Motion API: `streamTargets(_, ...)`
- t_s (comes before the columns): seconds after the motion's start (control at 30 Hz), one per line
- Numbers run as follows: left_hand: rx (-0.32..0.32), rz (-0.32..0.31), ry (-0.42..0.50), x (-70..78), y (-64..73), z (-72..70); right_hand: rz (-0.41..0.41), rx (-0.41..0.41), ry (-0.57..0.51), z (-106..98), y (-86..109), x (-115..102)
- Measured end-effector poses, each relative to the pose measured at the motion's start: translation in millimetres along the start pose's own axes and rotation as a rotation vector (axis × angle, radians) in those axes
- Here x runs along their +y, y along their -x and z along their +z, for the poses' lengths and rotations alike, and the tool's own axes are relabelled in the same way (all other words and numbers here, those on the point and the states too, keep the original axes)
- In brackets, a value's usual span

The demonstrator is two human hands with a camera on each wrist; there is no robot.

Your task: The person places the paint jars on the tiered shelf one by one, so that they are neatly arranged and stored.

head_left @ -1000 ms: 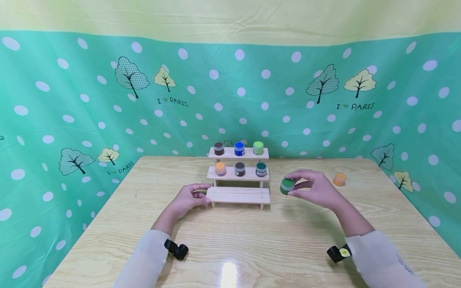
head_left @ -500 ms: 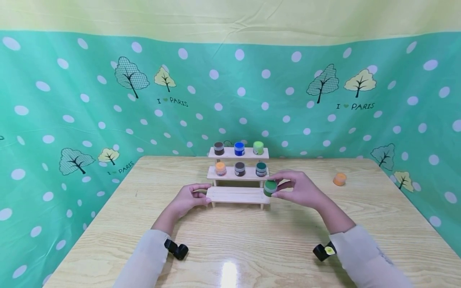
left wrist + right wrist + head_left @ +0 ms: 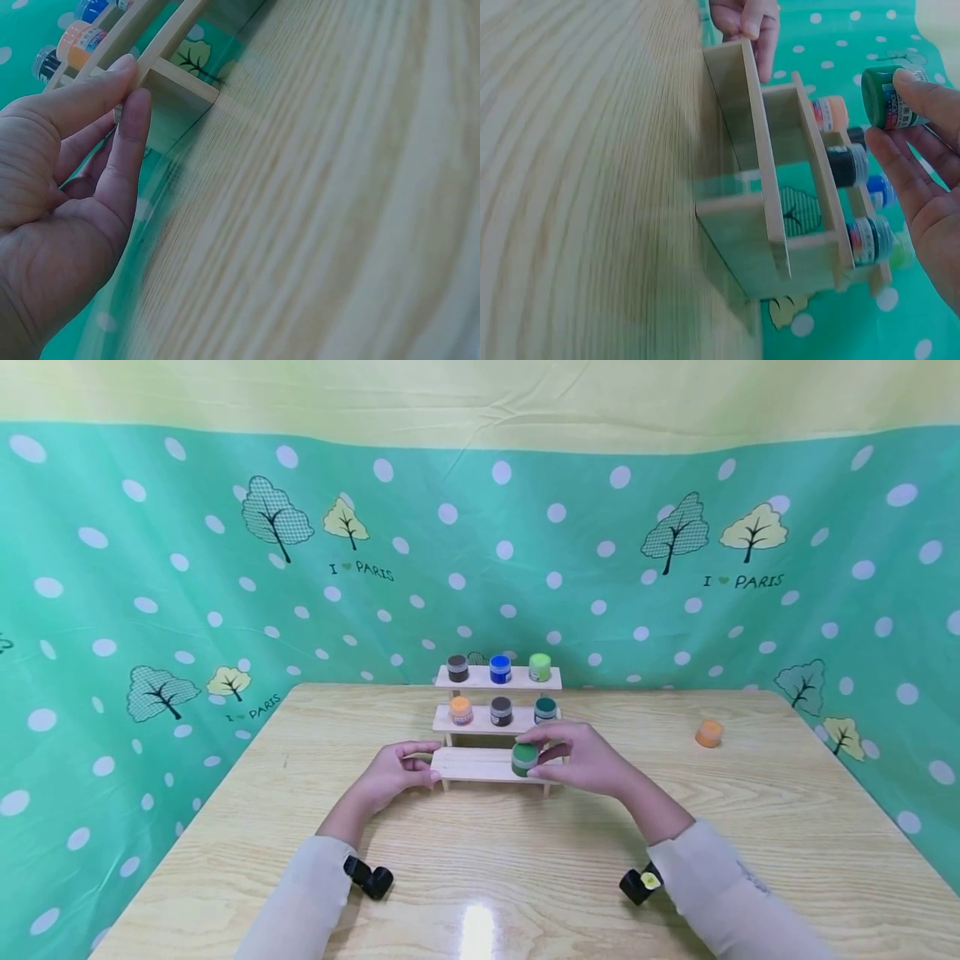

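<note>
A small three-step wooden rack (image 3: pixel 472 766) stands on the table. My left hand (image 3: pixel 396 774) pinches the left end of its lowest step between thumb and fingers; the left wrist view shows the thumb (image 3: pixel 124 66) on the board's end. In my right hand (image 3: pixel 581 758) is a green paint jar (image 3: pixel 524 760), gripped by its sides between thumb and fingers. In the right wrist view the jar (image 3: pixel 889 97) is upright and raised off the lowest step, with a gap below it. In the head view it overlaps the right half of that step.
On the top step stand a dark brown jar (image 3: pixel 457 668), a blue jar (image 3: pixel 500 669) and a light green jar (image 3: pixel 539 667). The middle step bears an orange jar (image 3: pixel 461 711), a dark jar (image 3: pixel 501 712) and a dark teal jar (image 3: pixel 545 710). Another orange jar (image 3: pixel 708 733) is at the table's right.
My right hand has carried the green paint jar leftward, from right of the rack to over its lowest step. The left hand stays on the rack's end.
</note>
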State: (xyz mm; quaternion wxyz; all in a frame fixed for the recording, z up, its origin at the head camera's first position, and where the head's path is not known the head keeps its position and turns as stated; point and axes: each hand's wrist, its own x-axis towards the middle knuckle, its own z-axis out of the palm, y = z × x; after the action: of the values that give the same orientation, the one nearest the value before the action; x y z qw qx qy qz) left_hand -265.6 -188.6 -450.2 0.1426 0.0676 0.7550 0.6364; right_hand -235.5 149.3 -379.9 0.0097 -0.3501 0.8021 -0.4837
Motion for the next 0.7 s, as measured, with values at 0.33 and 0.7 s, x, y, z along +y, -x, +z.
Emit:
streamTargets(0.33, -0.003, 0.003, 0.006, 0.4, -0.3, 0.7, 0.006, 0.037, -0.016, 21, -15.9, -4)
streamTargets(0.7, -0.011, 0.007, 0.016, 0.8, 0.0, 0.8, 0.110, 0.081, 0.004, 44, -28.3, -2)
